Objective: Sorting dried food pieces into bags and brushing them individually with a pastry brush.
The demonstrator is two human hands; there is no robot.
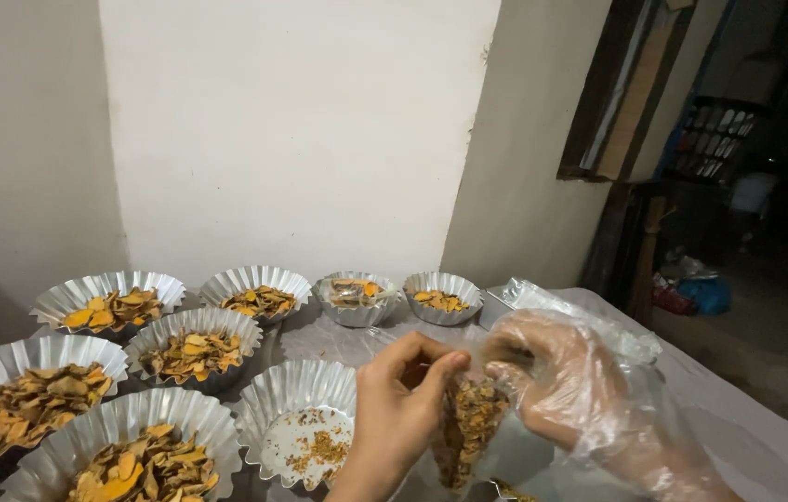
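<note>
My bare left hand (pixel 396 418) pinches the top edge of a small clear plastic bag (pixel 468 432) filled with brown and orange dried pieces. My right hand (pixel 566 386), covered by a loose clear plastic glove, grips the bag's other side at its mouth. The bag hangs between both hands above the table's near edge. Just left of my left hand sits a fluted silver foil bowl (pixel 293 386) with only crumbs in its bottom.
Several fluted foil bowls of orange-brown dried slices (pixel 194 353) cover the table's left side, up to the white wall (pixel 291 139). A clear plastic sheet (pixel 747 437) covers the table on the right. A dark doorway (pixel 738 186) opens at far right.
</note>
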